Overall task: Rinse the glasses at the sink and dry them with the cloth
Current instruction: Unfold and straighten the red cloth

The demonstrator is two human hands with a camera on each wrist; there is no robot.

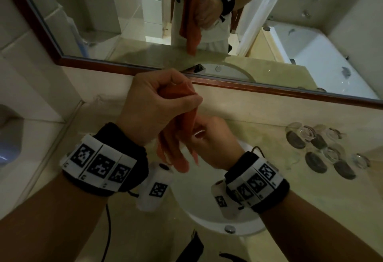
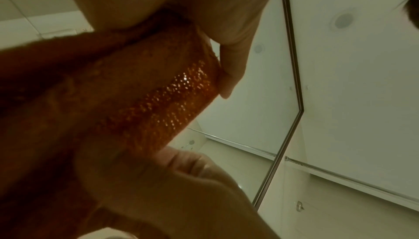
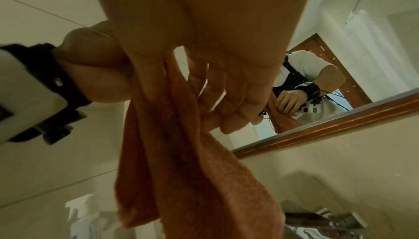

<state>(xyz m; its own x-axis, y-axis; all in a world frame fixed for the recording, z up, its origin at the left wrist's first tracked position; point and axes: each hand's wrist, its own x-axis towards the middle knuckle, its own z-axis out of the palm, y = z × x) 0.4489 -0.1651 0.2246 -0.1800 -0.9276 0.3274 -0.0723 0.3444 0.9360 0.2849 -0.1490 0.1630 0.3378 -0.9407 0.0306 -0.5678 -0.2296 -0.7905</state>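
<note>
My left hand (image 1: pixel 165 95) grips the top of the orange cloth (image 1: pixel 176 158) above the white sink (image 1: pixel 207 218). Just below it, my right hand (image 1: pixel 209 139) curls round a clear glass (image 1: pixel 198 133) that is mostly hidden by fingers and cloth. In the left wrist view the cloth (image 2: pixel 68 117) shows through the wet, sparkling wall of the glass (image 2: pixel 172 99), with my left hand (image 2: pixel 215 27) above it and the right hand (image 2: pixel 181 189) below. From the right wrist, my right hand (image 3: pixel 215 90) closes on a glint of glass (image 3: pixel 205 83) while the cloth (image 3: pixel 181 171) hangs down.
Several clear glasses (image 1: pixel 306 133) stand among dark round shapes on the beige counter (image 1: pixel 290 199) at the right. A wood-framed mirror (image 1: pixel 269 89) runs along the back wall. A chrome tap (image 3: pixel 328 217) and a white spray bottle (image 3: pixel 83 212) show in the right wrist view.
</note>
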